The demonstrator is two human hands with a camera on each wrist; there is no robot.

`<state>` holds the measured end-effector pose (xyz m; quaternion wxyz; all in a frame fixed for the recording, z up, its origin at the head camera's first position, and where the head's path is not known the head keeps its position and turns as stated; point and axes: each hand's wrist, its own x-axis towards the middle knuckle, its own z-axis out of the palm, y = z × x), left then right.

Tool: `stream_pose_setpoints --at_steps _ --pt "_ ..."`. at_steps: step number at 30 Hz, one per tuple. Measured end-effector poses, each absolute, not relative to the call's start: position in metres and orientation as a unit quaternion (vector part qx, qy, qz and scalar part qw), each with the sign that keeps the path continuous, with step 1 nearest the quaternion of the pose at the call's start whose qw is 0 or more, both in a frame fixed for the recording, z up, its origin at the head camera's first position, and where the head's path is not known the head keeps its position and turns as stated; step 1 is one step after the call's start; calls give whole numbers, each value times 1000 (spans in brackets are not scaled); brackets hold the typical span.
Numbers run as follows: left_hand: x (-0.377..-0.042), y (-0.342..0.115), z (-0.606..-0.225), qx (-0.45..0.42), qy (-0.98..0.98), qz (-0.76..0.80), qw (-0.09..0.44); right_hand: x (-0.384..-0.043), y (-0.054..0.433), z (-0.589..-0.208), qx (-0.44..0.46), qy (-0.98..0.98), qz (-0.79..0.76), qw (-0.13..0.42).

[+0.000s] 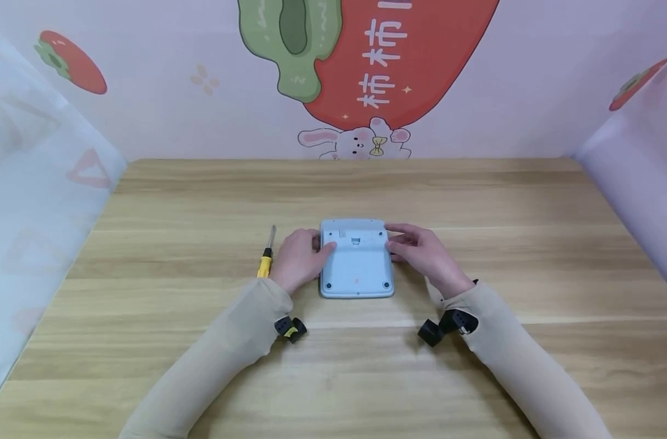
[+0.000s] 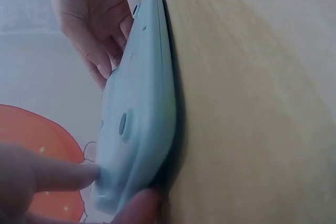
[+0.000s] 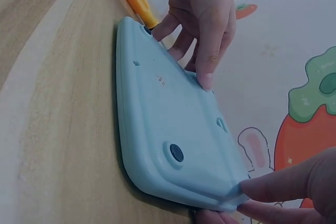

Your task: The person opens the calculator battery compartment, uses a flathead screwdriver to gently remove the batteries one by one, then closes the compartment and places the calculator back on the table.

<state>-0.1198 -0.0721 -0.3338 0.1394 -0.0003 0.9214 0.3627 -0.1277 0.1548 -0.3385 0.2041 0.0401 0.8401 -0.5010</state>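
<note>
A light blue calculator (image 1: 358, 266) lies on the table with its underside up, showing round dark feet and a small latch near the far end. My left hand (image 1: 299, 259) grips its left edge, thumb on the upper face and fingers down along the side. At the opposite edge, toward the far corner, my right hand (image 1: 421, 251) pinches it between thumb and fingers. In the right wrist view, the right thumb (image 3: 278, 182) presses the top of the calculator (image 3: 157, 114) while other fingertips reach beneath the rim.
A screwdriver (image 1: 264, 262) with a yellow handle lies just left of my left hand, its shaft pointing away. The wooden table (image 1: 333, 378) ends at a printed backdrop (image 1: 174, 122), with white sheets along both sides.
</note>
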Motion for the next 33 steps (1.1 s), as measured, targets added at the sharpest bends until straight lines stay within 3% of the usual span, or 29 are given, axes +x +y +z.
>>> stream_pose_setpoints --at_steps 22,33 --pt "-113 -65 -332 54 937 332 94 -124 151 -334 -8 884 -444 147" --pt "-112 -62 -330 81 945 291 127 -120 144 -333 -62 901 -416 104"
